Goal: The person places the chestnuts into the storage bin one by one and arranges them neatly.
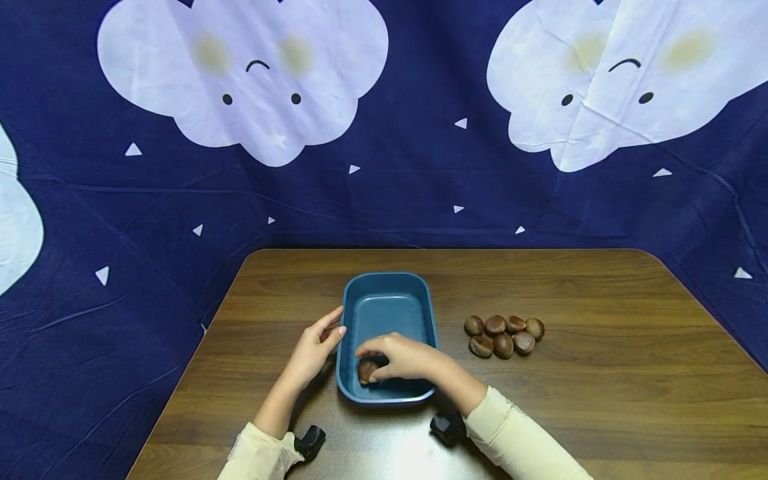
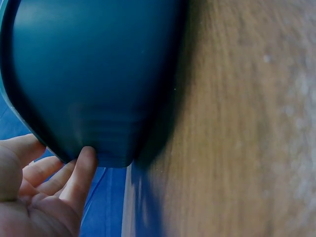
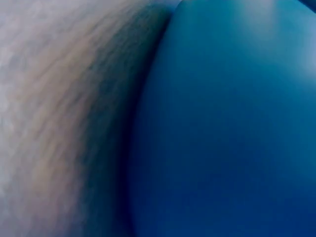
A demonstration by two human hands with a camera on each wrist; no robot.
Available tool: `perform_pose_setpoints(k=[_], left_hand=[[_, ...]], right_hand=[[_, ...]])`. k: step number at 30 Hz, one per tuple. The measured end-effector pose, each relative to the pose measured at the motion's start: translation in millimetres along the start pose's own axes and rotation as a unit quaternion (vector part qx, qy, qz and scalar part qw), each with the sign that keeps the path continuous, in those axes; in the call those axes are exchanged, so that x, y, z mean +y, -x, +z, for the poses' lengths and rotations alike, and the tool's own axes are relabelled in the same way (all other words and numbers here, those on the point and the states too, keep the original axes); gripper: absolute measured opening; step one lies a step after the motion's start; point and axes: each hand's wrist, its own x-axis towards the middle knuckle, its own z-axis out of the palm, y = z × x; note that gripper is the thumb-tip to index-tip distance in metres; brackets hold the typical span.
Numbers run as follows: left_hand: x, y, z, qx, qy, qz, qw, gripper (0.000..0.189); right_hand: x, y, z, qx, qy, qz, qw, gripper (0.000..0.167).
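Note:
A blue rectangular plastic container (image 1: 387,401) stands on the wooden table. My left hand (image 1: 310,353) is at its left side, fingertips touching the outer wall and thumb near the rim; in the left wrist view the fingers (image 2: 81,180) lie fairly straight against the container (image 2: 94,74). Inside the container's near left part is a brown chestnut (image 1: 367,371). Curved over it, my right hand (image 1: 405,357) holds it between thumb and fingers. Only the container's outer wall (image 3: 222,123) and blurred table show in the right wrist view; the right hand is hidden there.
Several chestnuts (image 1: 503,345) lie in two close rows on the table (image 1: 600,387), right of the container. Black wrist devices (image 1: 310,442) are worn at both wrists. Behind the table hangs a dark blue cloth (image 1: 420,187) with white clouds.

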Motion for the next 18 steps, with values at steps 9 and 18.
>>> perform_pose_setpoints(k=[9, 18], left_hand=[[0.4, -0.1, 0.2, -0.003, 0.008, -0.005, 0.9999, 0.042], [-0.3, -0.6, 1.1, -0.001, 0.018, -0.003, 0.9998, 0.042]], right_hand=[[-2.9, 3.2, -8.0, 0.048, -0.041, 0.008, 0.998, 0.053], [-2.0, 13.5, -19.8, 0.12, -0.035, -0.016, 0.992, 0.058]])
